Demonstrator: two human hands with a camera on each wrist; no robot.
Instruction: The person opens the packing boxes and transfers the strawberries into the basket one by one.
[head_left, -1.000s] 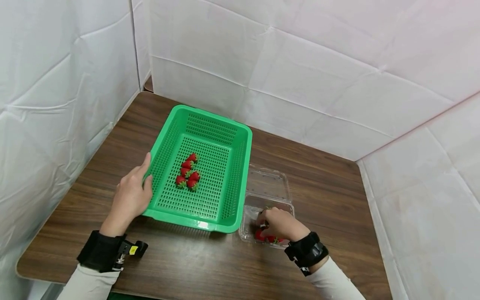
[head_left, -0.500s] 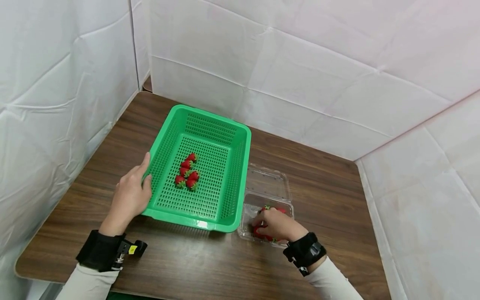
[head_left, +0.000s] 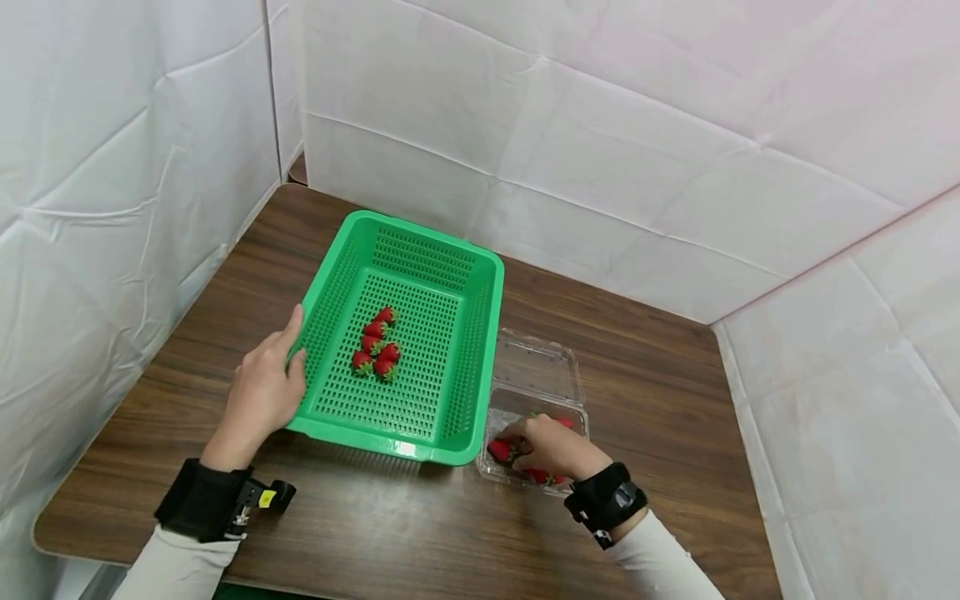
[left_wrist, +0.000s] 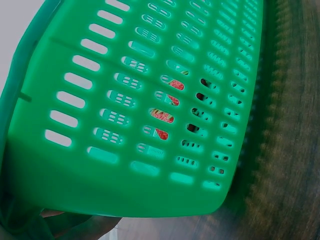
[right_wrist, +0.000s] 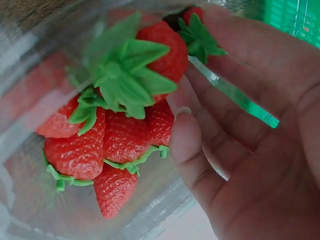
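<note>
At the left side of a green plastic basket (head_left: 408, 433), my left hand (head_left: 262, 383) grips the rim, thumb on the inner side. Several strawberries (head_left: 372, 329) lie together on the basket's perforated floor; red patches of them show through the slots of the basket wall (left_wrist: 125, 167) in the left wrist view. My right hand (head_left: 558, 446) reaches into a clear plastic clamshell box (head_left: 491, 475) and pinches a strawberry (head_left: 501, 451) at its fingertips. Its leafy cap (right_wrist: 200, 42) faces the palm in the right wrist view. More strawberries (right_wrist: 77, 152) lie beside the fingers in the box.
The clamshell's lid (head_left: 536, 367) lies folded back on the wooden table (head_left: 637, 367), close beside the basket's right side. White sheeted walls (head_left: 600, 150) stand behind the table and at both sides.
My right hand has shifted slightly left inside the box, and the strawberry at its fingertips now shows clear of the other strawberries. My left hand and the basket have stayed in place.
</note>
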